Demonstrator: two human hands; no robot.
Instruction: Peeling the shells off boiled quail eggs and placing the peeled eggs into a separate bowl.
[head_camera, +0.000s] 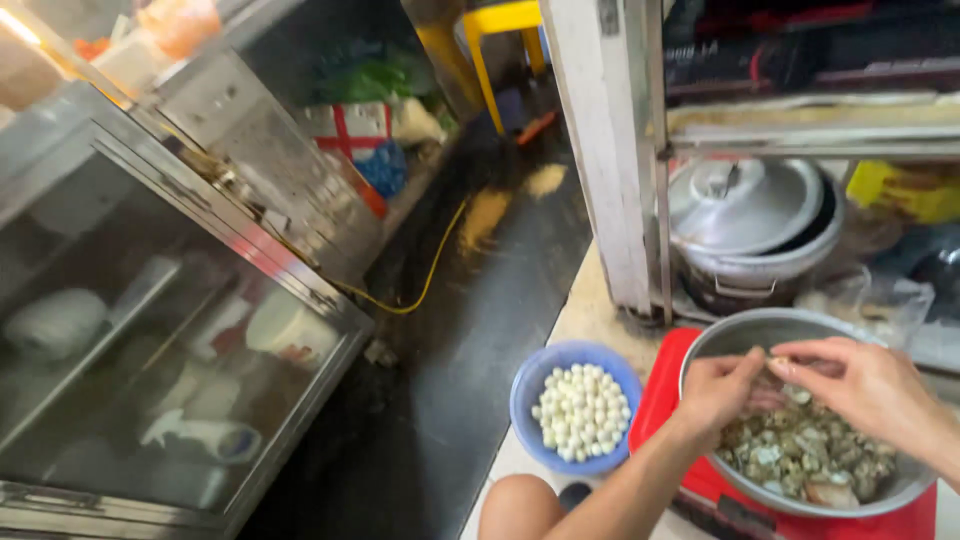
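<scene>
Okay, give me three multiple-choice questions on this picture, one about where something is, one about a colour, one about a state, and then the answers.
1. Where is the blue bowl of small white balls?
A. Left of the metal bowl
B. Inside the glass cabinet
C. On top of the pot

2. What colour is the thing under the metal bowl?
A. Green
B. Red
C. White

3. What state is the big pot on the shelf in?
A. Tipped on its side
B. Open, with no lid
C. Lid on

Answers:
1. A, the blue bowl sits on the floor beside the metal bowl, to its left.
2. B, a red stool or crate shows under it.
3. C, a metal lid covers the pot, which stands upright.

Both hands, left hand and right hand, meet over the metal bowl, pinching a small piece.
</scene>
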